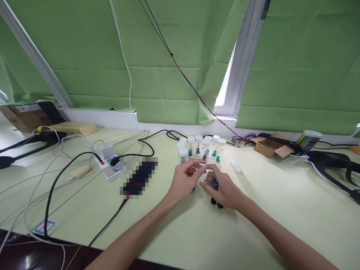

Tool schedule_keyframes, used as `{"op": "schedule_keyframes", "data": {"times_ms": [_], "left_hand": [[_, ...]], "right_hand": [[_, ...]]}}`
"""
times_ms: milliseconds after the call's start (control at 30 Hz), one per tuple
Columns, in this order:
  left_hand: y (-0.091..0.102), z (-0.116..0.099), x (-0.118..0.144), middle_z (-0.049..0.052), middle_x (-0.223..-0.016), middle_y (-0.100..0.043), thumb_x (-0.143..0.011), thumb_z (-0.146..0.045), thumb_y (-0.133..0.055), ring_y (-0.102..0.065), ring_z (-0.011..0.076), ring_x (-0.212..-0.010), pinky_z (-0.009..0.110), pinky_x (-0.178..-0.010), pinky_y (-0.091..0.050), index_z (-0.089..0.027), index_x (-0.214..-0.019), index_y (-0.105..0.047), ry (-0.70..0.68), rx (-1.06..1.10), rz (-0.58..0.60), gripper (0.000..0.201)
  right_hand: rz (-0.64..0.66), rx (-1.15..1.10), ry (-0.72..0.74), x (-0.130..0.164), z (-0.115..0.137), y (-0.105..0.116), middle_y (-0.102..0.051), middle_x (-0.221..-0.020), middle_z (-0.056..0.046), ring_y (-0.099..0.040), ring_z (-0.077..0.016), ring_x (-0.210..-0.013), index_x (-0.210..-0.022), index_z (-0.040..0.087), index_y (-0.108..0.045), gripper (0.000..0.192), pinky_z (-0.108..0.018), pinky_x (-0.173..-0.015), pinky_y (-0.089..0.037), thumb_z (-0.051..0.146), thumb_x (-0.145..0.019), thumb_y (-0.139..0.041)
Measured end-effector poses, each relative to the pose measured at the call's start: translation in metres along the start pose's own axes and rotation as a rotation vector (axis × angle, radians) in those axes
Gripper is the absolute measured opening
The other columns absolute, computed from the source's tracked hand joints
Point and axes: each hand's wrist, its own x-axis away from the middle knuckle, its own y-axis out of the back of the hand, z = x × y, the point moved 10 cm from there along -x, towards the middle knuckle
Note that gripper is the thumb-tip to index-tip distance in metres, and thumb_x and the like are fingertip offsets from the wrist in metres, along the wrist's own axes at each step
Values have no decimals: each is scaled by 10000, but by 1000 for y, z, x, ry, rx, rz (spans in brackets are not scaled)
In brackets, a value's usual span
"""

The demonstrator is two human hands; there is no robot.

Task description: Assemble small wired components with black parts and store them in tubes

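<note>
Our left hand (187, 176) and right hand (223, 189) meet just in front of the cluster of capped vials (201, 150), fingers pinched together on a small clear vial (209, 176) with a blue piece by it; which hand bears it we cannot tell. Two dark bits (217, 203) lie under the right hand. Right of the cluster a loose white cap (237, 167) lies on bare worktop (281, 198); left of it sit cables and a power strip (108, 163), and a blurred dark patch we cannot make out.

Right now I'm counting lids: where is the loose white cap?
In the head view, the loose white cap lies on the table, right of the capped vials, beyond the right hand.
</note>
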Motion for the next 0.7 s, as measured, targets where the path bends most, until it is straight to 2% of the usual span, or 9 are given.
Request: {"op": "schedule_keyframes", "data": {"times_ms": [233,433,700], "left_hand": [[-7,-16,5,45,-1010,-683,-900,-327,-571,-496,71,-588,204,-545,-423,-206,-1030,-702,-139,-179,29,220],[-13,-22,8,43,-982,-657,-931,-299,-525,-486,86,-633,211,-576,-447,-240,-1151,-675,-202,-228,63,274],[-15,-22,9,37,-917,-593,-931,-313,-530,-493,86,-645,200,-537,-439,-260,-1176,-676,-248,-237,66,290]], "right_hand": [[-35,-43,-12,-1,-1,3,-435,-601,91,-432,-127,-532,-1181,228,-388,318,-236,-527,-317,247,-891,-517],[-89,-73,-21,-1,-2,9,-405,-585,97,-372,-114,-522,-1141,228,-409,263,-228,-514,-296,277,-904,-511],[-122,-96,-21,-2,-3,12,-409,-596,94,-371,-110,-530,-1123,229,-413,244,-228,-521,-306,261,-901,-508]]}}
